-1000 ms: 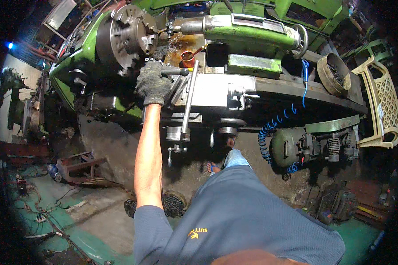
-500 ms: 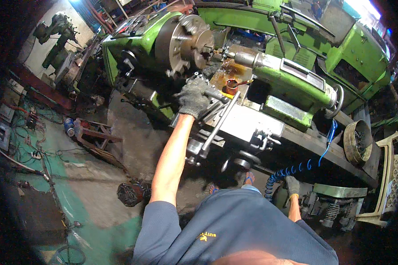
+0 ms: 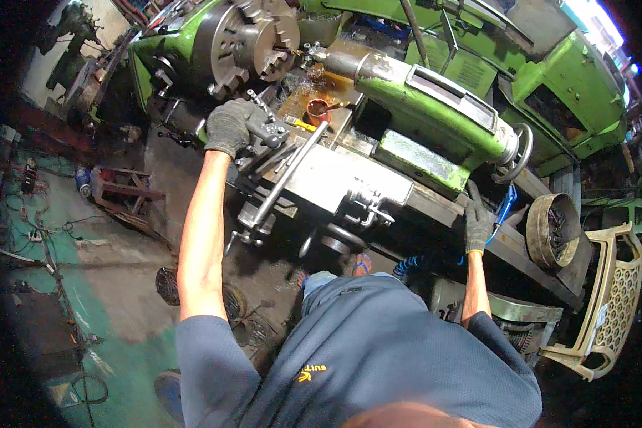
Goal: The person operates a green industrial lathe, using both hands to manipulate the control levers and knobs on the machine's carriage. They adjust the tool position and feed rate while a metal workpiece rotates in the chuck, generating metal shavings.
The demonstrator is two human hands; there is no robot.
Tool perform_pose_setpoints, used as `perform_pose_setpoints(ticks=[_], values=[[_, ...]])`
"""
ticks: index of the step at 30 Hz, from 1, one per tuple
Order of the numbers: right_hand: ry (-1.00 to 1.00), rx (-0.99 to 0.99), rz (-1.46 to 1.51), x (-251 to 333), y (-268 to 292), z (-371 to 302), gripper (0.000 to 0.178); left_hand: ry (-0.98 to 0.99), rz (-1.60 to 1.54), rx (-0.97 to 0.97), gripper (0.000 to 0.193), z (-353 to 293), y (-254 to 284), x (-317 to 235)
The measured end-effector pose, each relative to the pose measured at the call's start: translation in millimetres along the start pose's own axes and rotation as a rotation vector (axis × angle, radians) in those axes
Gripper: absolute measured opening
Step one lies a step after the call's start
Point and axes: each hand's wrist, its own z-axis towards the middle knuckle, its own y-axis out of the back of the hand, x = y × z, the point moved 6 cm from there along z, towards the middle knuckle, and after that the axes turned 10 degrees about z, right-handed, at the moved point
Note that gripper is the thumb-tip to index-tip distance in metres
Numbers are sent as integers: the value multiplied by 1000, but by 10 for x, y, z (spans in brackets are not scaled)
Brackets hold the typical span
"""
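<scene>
The grey knit-gloved left hand (image 3: 230,128) is covering a dark metal lever (image 3: 269,135) at 11 o'clock, the similarly gloved right hand (image 3: 479,227) is lying beside a seemingly untaken blue plastic air gun (image 3: 506,204) at 3, both hands' fingers showing no clear grip.

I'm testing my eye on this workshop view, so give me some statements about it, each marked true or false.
1. The left hand wears a dark grey knitted glove. True.
2. The right hand is bare. False: it wears a grey glove too.
3. The small round red cup lies left of the green metal tailstock. True.
4. The round tan-walled bin sits left of the blue air gun. False: it sits right.
5. The perforated plastic chair is cream. True.
</scene>
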Motion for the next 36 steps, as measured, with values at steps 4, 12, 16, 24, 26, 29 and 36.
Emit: perform_pose_setpoints(ticks=[4,12,16,24,26,29,36], values=[[-171,-2,-55,-979,109,193,48,-25,-19,-104,22,113,-16,-95],[-593,-4,-164,-1303,-514,855,94,-46,128,-71,28,111,-10,-59],[-446,17,-292,-1271,-828,897,83,-22,117,-54,29,83,40,-72],[-550,19,-103,-1069,-793,854,93,20,91,6,26,45,-99,46],[-575,29,-125,-1104,-772,858,92,18,92,27,27,79,-123,0],[-593,89,-153,-1166,-783,873,92,-6,94,-99,24,79,-38,-41],[-442,-39,-179,-1360,-816,864,79,16,122,-52,22,92,27,-103]])
